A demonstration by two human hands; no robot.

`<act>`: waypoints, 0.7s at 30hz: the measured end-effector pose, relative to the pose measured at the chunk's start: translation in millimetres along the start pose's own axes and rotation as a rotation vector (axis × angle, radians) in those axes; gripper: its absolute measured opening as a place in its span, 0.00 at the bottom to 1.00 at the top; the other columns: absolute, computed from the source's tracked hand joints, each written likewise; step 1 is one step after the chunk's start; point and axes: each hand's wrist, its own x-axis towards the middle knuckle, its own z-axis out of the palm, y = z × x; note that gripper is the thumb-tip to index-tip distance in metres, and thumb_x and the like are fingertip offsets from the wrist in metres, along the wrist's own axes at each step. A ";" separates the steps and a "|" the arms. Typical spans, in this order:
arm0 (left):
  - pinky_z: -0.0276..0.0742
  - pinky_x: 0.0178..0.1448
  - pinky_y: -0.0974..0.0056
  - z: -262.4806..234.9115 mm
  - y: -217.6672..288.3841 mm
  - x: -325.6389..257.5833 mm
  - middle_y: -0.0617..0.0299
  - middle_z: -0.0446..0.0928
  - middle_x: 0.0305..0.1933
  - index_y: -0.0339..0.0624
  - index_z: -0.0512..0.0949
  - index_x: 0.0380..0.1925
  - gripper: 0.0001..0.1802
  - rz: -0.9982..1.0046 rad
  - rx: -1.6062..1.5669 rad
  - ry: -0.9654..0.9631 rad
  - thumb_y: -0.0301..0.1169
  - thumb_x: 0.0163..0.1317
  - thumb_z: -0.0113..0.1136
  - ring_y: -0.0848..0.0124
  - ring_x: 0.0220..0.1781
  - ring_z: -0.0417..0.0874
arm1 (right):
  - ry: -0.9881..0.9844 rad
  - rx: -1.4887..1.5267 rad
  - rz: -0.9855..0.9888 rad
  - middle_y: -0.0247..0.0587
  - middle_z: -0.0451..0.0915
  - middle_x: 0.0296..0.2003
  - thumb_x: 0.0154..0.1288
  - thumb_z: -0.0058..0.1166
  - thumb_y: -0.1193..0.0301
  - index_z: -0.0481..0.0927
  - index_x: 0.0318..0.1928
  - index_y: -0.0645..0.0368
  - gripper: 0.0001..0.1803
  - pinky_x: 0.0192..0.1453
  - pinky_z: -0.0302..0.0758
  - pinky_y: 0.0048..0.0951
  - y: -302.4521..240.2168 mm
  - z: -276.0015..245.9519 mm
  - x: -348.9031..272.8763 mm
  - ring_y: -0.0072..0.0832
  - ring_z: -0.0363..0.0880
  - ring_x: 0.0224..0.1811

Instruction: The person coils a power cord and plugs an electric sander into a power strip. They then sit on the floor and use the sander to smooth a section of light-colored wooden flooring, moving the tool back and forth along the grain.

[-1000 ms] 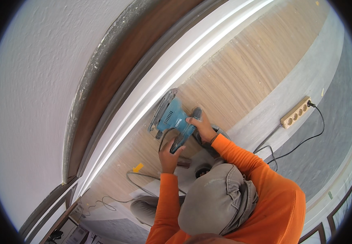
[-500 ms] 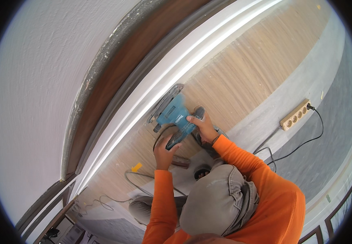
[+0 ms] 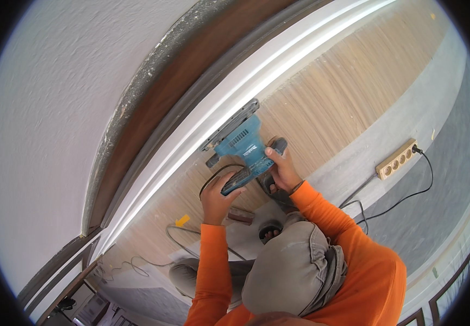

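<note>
Big white bumpy wall [image 3: 45, 136] on one side, with a brown strip and a long white frame [image 3: 202, 125] running beside it. Pale wood panel [image 3: 343, 92] next to that frame. Blue sander [image 3: 238, 145] pressed flat against the white frame, by the wood panel. Left hand [image 3: 217, 196] wrapped tight around the sander's dark back handle. Right hand [image 3: 282, 169] closed over its front knob. Tan power strip [image 3: 396, 159] with black cord, well apart on the grey floor. Small yellow bit [image 3: 182, 220] low down.
</note>
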 end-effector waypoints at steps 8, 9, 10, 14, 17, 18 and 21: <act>0.83 0.49 0.58 -9.8 -7.0 -15.0 0.53 0.88 0.42 0.42 0.87 0.50 0.29 -0.047 -0.021 0.021 0.37 0.46 0.85 0.55 0.42 0.89 | -0.070 0.002 0.118 0.33 0.74 0.47 0.68 0.71 0.65 0.70 0.54 0.52 0.23 0.60 0.75 0.33 9.5 4.3 -9.7 0.25 0.75 0.56; 0.83 0.49 0.58 -15.3 -13.5 -18.3 0.53 0.88 0.42 0.42 0.87 0.50 0.29 -0.064 -0.025 0.003 0.36 0.46 0.85 0.56 0.43 0.90 | -0.085 0.009 0.161 0.32 0.74 0.48 0.68 0.71 0.67 0.70 0.54 0.51 0.22 0.62 0.74 0.34 11.4 6.7 -11.0 0.25 0.74 0.57; 0.83 0.49 0.58 -20.5 -20.2 -21.3 0.53 0.88 0.43 0.42 0.87 0.50 0.29 -0.079 -0.028 -0.015 0.35 0.45 0.85 0.56 0.43 0.90 | -0.132 0.052 0.241 0.33 0.75 0.48 0.68 0.71 0.69 0.70 0.54 0.50 0.22 0.64 0.74 0.35 14.3 7.0 -8.7 0.26 0.74 0.58; 0.84 0.49 0.58 -32.8 -45.1 -34.3 0.52 0.88 0.43 0.41 0.87 0.50 0.29 -0.101 -0.009 -0.027 0.34 0.45 0.85 0.56 0.43 0.90 | -0.208 0.191 0.458 0.34 0.76 0.51 0.66 0.69 0.74 0.71 0.54 0.48 0.22 0.67 0.71 0.40 40.5 3.6 -0.1 0.28 0.75 0.58; 0.84 0.49 0.58 -33.3 -47.3 -34.4 0.52 0.88 0.43 0.41 0.87 0.49 0.28 -0.093 0.013 -0.036 0.35 0.46 0.85 0.56 0.43 0.90 | -0.221 0.216 0.460 0.35 0.77 0.52 0.66 0.69 0.75 0.71 0.55 0.49 0.23 0.67 0.72 0.40 41.0 -3.8 2.5 0.29 0.76 0.58; 0.84 0.49 0.59 -29.6 -39.8 -29.5 0.53 0.88 0.43 0.41 0.87 0.49 0.28 -0.084 0.026 -0.036 0.35 0.46 0.85 0.57 0.43 0.90 | -0.229 0.213 0.447 0.35 0.77 0.52 0.66 0.69 0.75 0.71 0.55 0.49 0.23 0.67 0.72 0.40 37.5 -7.3 3.4 0.28 0.76 0.58; 0.84 0.49 0.59 -11.2 -17.8 -11.4 0.53 0.88 0.43 0.42 0.87 0.48 0.28 -0.018 0.034 0.001 0.36 0.46 0.85 0.57 0.43 0.90 | -0.176 0.167 0.344 0.36 0.76 0.52 0.66 0.69 0.75 0.70 0.56 0.50 0.24 0.65 0.74 0.40 17.9 -16.9 9.3 0.29 0.77 0.57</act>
